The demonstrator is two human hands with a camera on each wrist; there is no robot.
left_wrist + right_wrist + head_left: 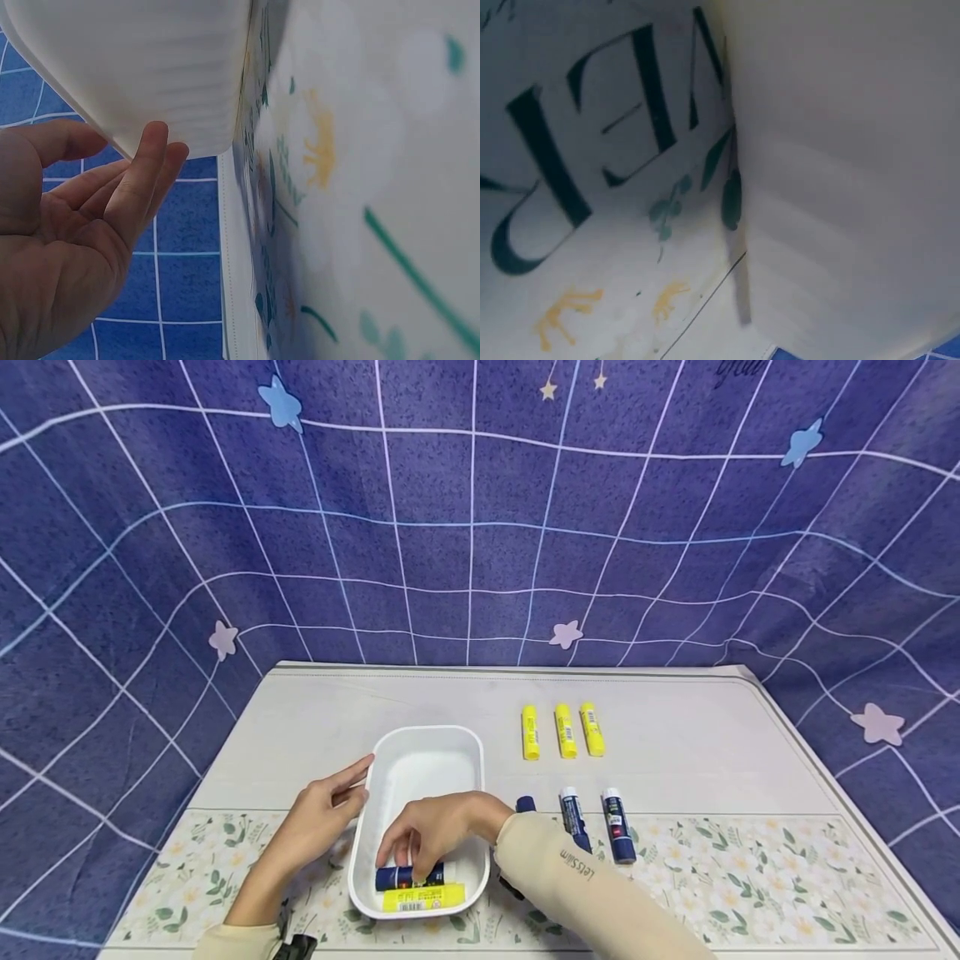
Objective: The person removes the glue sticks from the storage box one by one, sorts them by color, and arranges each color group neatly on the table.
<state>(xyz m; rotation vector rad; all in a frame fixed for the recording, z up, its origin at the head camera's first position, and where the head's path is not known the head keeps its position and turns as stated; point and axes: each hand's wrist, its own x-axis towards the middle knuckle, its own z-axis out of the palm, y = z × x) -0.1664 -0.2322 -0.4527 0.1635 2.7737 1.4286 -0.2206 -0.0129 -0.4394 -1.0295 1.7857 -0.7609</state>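
Note:
A white tray (427, 742) stands in front of me, left of centre. Inside it, near its front end, a yellow glue stick (423, 897) lies crosswise. Just behind that lies a dark blue glue stick (393, 878), which my right hand (435, 827) pinches between thumb and fingers. My left hand (322, 818) is at the tray's left side, its relaxed fingers touching the rim. The left wrist view shows those fingers (131, 187) against the tray's outer wall (165, 67). In the right wrist view only the tray wall (855, 187) and tablecloth show; the right hand is hidden there.
Right of the tray, three yellow glue sticks (566, 731) lie in a back row. Nearer lie blue glue sticks with white ends (618, 827); another blue one (526, 804) is partly covered by my right forearm. A flowered cloth (750, 877) covers the table's front, and a blue curtain (480, 552) hangs behind.

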